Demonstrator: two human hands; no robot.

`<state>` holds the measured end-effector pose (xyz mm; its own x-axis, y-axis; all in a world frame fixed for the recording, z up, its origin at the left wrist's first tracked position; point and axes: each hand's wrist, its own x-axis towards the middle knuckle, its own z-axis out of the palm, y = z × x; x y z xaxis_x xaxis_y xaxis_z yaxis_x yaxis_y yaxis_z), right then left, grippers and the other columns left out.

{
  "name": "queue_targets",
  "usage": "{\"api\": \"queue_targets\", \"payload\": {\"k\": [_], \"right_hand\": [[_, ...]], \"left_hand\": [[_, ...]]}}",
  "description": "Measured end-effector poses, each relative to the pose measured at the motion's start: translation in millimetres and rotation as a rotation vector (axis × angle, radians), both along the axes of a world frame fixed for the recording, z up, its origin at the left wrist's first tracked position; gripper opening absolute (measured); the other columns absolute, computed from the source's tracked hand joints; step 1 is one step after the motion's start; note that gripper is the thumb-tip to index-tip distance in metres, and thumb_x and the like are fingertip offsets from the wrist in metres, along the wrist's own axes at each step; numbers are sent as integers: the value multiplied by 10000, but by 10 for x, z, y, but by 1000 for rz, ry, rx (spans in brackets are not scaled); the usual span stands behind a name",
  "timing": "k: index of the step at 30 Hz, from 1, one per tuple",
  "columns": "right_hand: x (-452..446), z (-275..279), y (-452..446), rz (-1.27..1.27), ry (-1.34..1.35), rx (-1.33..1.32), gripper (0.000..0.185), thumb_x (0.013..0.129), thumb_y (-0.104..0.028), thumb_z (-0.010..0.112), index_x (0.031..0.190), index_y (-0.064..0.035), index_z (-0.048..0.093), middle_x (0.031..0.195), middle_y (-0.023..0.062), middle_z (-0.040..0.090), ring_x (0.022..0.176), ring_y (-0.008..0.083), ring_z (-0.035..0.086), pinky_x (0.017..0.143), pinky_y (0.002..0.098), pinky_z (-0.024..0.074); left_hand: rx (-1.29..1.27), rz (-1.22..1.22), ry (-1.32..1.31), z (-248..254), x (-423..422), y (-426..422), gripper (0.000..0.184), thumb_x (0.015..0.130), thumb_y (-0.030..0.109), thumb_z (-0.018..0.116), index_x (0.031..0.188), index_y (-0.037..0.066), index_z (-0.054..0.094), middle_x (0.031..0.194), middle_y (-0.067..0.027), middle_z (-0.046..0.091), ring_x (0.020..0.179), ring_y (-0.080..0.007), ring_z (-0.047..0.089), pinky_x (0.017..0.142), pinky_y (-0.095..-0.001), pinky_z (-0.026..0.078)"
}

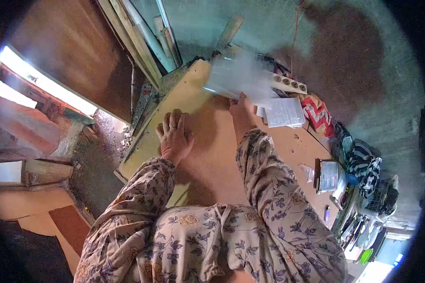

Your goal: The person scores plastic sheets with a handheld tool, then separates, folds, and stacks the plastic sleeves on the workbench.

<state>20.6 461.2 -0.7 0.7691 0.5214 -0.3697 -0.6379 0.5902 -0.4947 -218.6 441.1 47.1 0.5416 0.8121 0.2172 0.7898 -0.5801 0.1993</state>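
Dark mesh basket [373, 202] is standing at the far right; dark, crumpled stuff is showing at it, too unclear to name. Red-and-white zigzag-patterned bag [318, 114] is lying at the right edge of the tan wooden tabletop [208, 155], its contents hidden. Flat dark-edged box with a pale labelled face [327, 177] is resting nearer the person, on the same side

Stack of white printed papers [286, 113] is lying just right of the right hand [242, 107], with a white power strip with a row of dark round sockets [289, 84] sitting beyond it. Small purple stick-like object [327, 212] is lying near the right edge. Black-and-white striped cloth [366, 162] is bunching beyond the box. Long wooden boards [137, 42] are leaning at the upper left

Pale, translucent, flat sheet [243, 75] is showing over the far end of the tabletop, motion-blurred, partly covering the clutter behind and reaching near the papers. Right arm is stretching forward; right hand is gripping the sheet's near edge, exact finger placement blurring out. Left hand [175, 137] is resting palm down on the tabletop, fingers spreading and pointing away from the body, holding nothing; both patterned sleeves [144, 188] are reaching to the wrists
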Motion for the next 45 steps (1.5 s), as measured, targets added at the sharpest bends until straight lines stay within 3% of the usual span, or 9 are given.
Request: {"api": "queue_targets", "payload": {"k": [4, 11, 18, 25, 28, 31, 37, 41, 45], "right_hand": [[-112, 297, -19, 26, 138, -245, 270, 854, -58, 477, 1091, -186, 456, 1094, 31, 489, 982, 240, 491, 703, 395, 509], [-24, 7, -261, 189, 90, -47, 493, 827, -42, 493, 1246, -235, 318, 1282, 39, 320, 1160, 259, 333, 867, 454, 398], [564, 458, -101, 136, -341, -403, 200, 743, -10, 543, 934, -62, 511, 822, 59, 532, 788, 232, 545, 576, 342, 462], [1668, 1641, -1511, -197, -565, -23, 97, 755, -3, 531, 842, -45, 538, 677, 57, 511, 573, 160, 484, 481, 282, 402], [2144, 1354, -2182, -283, -803, -158, 149, 772, -4, 512, 915, -42, 527, 745, 47, 533, 608, 174, 515, 507, 291, 430], [2282, 910, -2556, -376, -266, 84, 193, 771, -29, 509, 958, -67, 542, 798, 30, 556, 629, 204, 543, 531, 302, 449], [2301, -275, -2843, -532, 125, -311, 229, 783, -112, 554, 1004, -77, 505, 885, 66, 542, 747, 230, 539, 602, 358, 480], [2305, -327, -2874, -510, 105, -445, 278, 791, -167, 584, 1035, -83, 481, 942, 89, 533, 826, 247, 536, 649, 395, 500], [2316, -268, -3088, -427, -76, -403, 416, 769, -220, 608, 1098, -28, 441, 886, 131, 540, 621, 285, 543, 524, 396, 479]], "left_hand": [[19, 0, 17, -57, 10, -3, 538, 755, 330, 497, 1225, 80, 425, 1332, -143, 309, 1229, -322, 258, 961, -502, 207], [33, 3, 33, -52, 14, 10, 534, 749, 327, 514, 1219, 87, 433, 1323, -134, 318, 1223, -318, 263, 952, -497, 217], [64, -55, 34, -27, 18, 18, 533, 729, 293, 538, 1224, 140, 416, 1305, -115, 334, 1197, -302, 291, 913, -505, 250], [13, -3, 158, -57, -4, 24, 546, 770, 307, 523, 1260, 120, 371, 1330, -108, 300, 1233, -305, 248, 950, -526, 212], [3, -21, 154, -58, -12, 16, 564, 783, 315, 514, 1281, 111, 347, 1339, -116, 285, 1240, -311, 235, 949, -529, 214], [7, -7, 198, -18, 9, -8, 569, 787, 317, 511, 1289, 112, 337, 1348, -105, 273, 1241, -311, 235, 945, -531, 220], [105, -8, 223, -158, -43, 59, 580, 783, 323, 517, 1295, 127, 330, 1355, -61, 266, 1241, -298, 238, 941, -527, 232], [95, -52, 181, -62, -111, 57, 577, 785, 316, 513, 1298, 131, 324, 1357, -46, 265, 1243, -293, 235, 942, -521, 234], [104, -45, 187, -108, -94, 115, 579, 783, 311, 514, 1300, 136, 322, 1364, -32, 253, 1245, -283, 233, 946, -521, 230]]}}
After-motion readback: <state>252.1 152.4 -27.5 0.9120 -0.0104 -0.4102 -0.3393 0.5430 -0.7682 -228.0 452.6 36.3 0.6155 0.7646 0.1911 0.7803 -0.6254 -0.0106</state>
